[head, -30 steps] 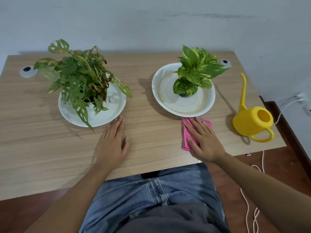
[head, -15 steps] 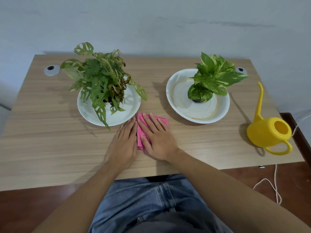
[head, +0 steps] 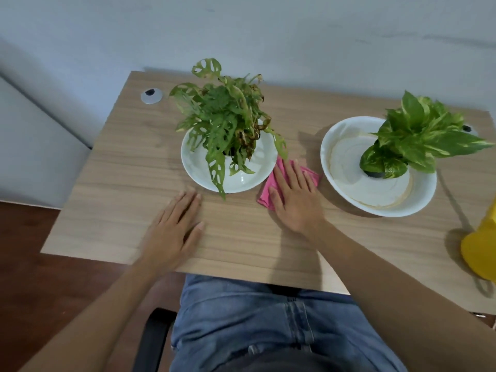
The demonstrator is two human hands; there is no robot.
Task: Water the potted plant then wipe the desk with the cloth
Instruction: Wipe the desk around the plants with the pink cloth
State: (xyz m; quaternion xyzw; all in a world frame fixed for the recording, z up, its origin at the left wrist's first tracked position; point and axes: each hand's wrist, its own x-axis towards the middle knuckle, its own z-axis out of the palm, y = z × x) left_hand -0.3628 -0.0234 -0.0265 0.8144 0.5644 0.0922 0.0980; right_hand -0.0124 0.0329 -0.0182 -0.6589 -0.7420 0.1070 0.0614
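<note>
A pink cloth (head: 268,187) lies flat on the wooden desk (head: 120,162) between two white dishes. My right hand (head: 295,200) presses flat on the cloth, fingers spread, covering most of it. My left hand (head: 174,229) rests palm down on the bare desk near the front edge, holding nothing. A holey-leaved plant (head: 225,116) stands in the left white dish (head: 196,167). A broad-leaved green plant (head: 418,135) stands in the right white dish (head: 338,189). The yellow watering can (head: 480,248) is cut off at the right edge.
A grey cable grommet (head: 151,95) sits at the desk's back left; another (head: 468,128) peeks out behind the right plant. A grey wall runs behind the desk. My jeans-clad lap and a black chair arm (head: 150,342) are below the front edge.
My right hand slid the pink cloth leftwards from in front of the right dish to the gap between the dishes. The view shifted left, so the watering can is mostly out of frame.
</note>
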